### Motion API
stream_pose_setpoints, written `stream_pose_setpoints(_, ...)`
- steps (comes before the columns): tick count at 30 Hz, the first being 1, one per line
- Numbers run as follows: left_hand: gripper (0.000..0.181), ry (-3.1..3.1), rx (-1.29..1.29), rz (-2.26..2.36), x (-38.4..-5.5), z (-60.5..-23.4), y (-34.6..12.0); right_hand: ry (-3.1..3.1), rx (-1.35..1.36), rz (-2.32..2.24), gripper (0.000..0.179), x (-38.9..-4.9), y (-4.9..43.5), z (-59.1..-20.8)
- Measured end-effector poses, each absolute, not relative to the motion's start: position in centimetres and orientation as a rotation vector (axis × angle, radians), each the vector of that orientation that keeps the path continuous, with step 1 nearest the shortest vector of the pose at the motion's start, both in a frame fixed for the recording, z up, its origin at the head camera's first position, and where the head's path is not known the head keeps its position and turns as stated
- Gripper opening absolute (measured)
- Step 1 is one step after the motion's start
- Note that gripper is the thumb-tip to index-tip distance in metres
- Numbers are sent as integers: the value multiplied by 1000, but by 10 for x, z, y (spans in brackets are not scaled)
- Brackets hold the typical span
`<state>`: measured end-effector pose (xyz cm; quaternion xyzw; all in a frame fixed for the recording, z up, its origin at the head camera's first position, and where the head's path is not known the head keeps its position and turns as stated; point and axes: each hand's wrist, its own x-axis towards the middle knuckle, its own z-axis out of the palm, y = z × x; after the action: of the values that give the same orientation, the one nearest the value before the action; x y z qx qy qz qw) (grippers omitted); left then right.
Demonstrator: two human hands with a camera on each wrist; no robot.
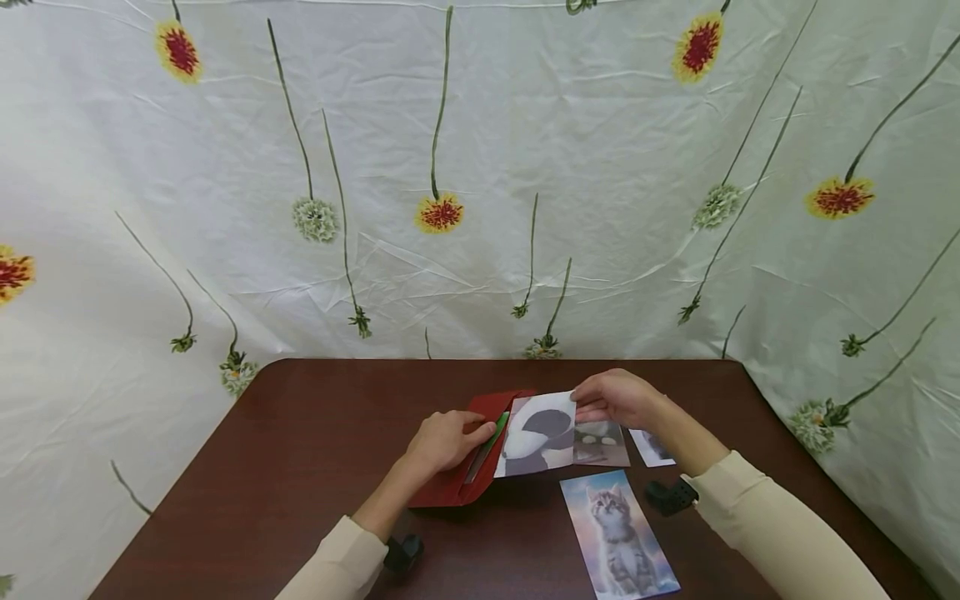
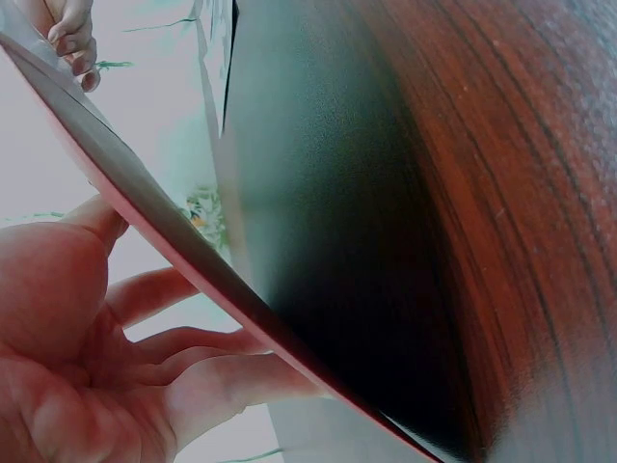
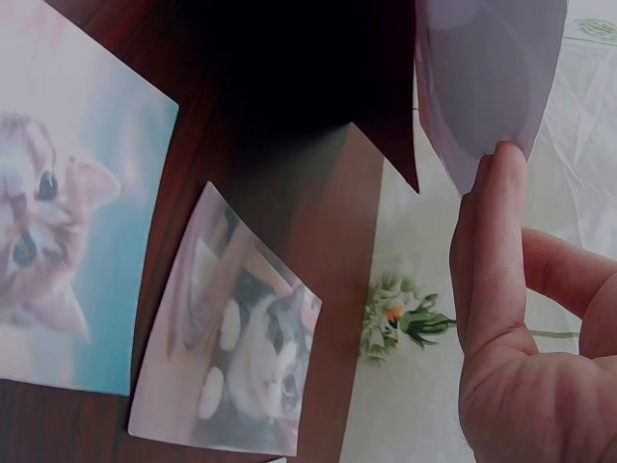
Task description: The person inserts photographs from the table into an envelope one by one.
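A red folder (image 1: 441,490) is tilted up off the table, and my left hand (image 1: 444,442) holds it with fingers spread on its cover and thumb near its opening. A green edge (image 1: 501,427) shows inside by the thumb. From the opening juts a grey-and-white picture card (image 1: 536,433), whose outer edge my right hand (image 1: 618,398) pinches. In the right wrist view, straight fingers (image 3: 501,212) lie against this card. Beneath the right hand lies a picture of a black-and-white kitten (image 3: 260,352), partly covered in the head view.
A tall tabby kitten picture (image 1: 618,533) lies on the brown table (image 1: 300,467) near the front. Another small picture (image 1: 654,448) is partly hidden by the right forearm. A flowered white cloth (image 1: 487,275) hangs behind the table.
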<state>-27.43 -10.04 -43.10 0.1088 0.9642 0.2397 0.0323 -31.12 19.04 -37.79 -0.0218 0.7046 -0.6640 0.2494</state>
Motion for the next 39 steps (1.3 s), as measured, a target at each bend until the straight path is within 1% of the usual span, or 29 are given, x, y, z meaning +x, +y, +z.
stream_pose_setpoints(5,48,2975,341,737,-274,-431,-100,1930,-32,-1804,25,-311,185,-384)
stream_pose_setpoints(12,48,2981,351,740,-274,-431,-101,1898,-2,-1830,18,-311,178,-386)
stream_pose_setpoints(23,47,2979,345,737,-274,-431,-101,1892,34,-1845,14,-312,172,-390)
stream_pose_setpoints(39,49,2968,332,752,-274,-432,-102,1921,19,-1804,22,-308,180,-384)
